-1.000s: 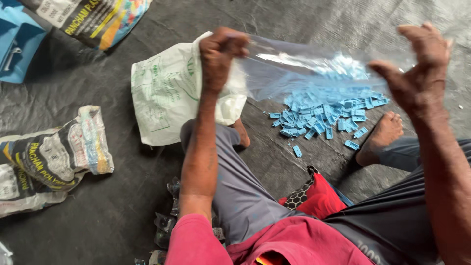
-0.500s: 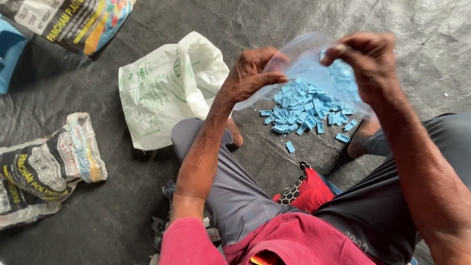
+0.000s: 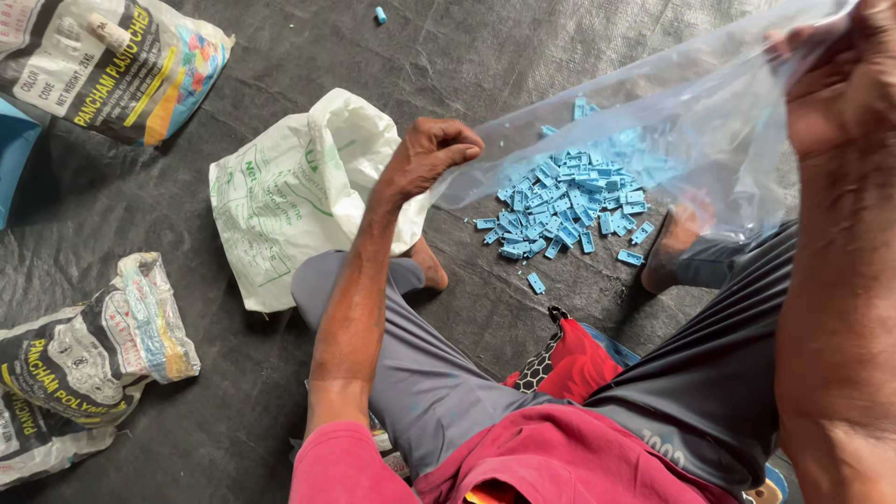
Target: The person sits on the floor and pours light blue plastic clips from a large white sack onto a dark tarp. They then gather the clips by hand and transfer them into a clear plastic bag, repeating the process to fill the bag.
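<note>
I sit on a dark floor sheet [image 3: 233, 392] with my legs apart. My left hand [image 3: 431, 154] grips one edge of a clear plastic bag [image 3: 672, 112]. My right hand [image 3: 840, 75], raised at the upper right, grips the other edge, so the bag is stretched between them. Under and behind the bag lies a pile of small light-blue plastic pieces [image 3: 569, 201] on the sheet between my feet. A few loose pieces lie apart at the pile's near edge.
A crumpled white woven sack [image 3: 289, 196] lies by my left knee. Printed sacks lie at the upper left [image 3: 112, 65] and lower left [image 3: 84, 355]. A single blue piece [image 3: 380, 14] sits far off. A red cloth [image 3: 579, 359] lies between my legs.
My hands came together with the bag half a second ago and have now spread apart again, the right hand lifting its edge higher. The view has moved closer.
</note>
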